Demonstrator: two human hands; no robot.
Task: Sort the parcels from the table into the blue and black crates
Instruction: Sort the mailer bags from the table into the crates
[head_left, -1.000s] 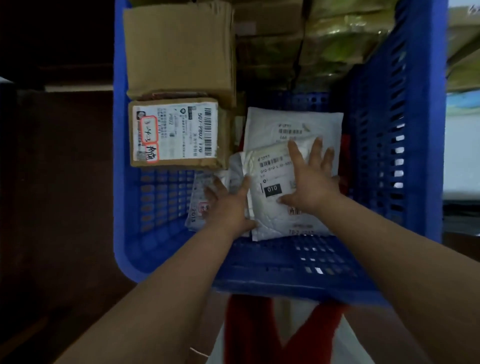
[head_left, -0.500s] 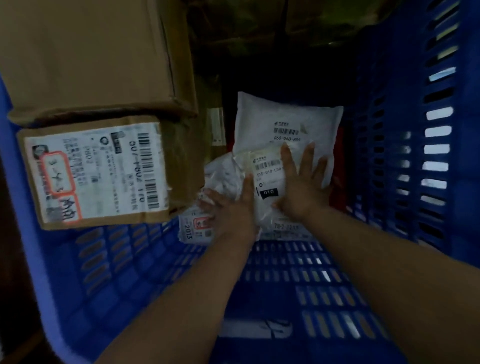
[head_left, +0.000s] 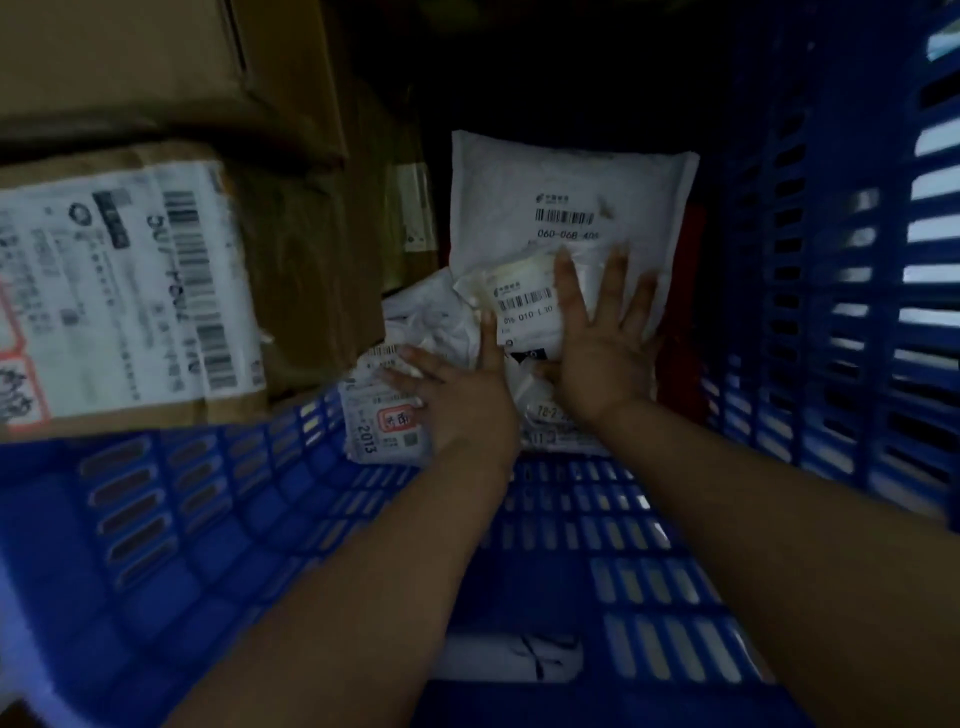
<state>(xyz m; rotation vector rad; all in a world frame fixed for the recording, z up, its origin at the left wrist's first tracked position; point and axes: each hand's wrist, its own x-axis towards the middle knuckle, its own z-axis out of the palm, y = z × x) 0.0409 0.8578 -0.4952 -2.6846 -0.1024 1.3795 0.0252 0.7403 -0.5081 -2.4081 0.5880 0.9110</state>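
The crate (head_left: 841, 322) is dim, its far end black and unreadable; my right hand (head_left: 602, 358) lies flat, fingers straight, over the small white parcel (head_left: 524, 306), hiding half its label; my left hand (head_left: 457, 395), grip open, presses the crumpled mailers (head_left: 379, 421) beside it; a bigger white bag (head_left: 566, 187) stands behind; two cardboard boxes (head_left: 156, 291) crowd the left, cut off by the frame; bare slatted floor (head_left: 597, 525) lies nearer me.
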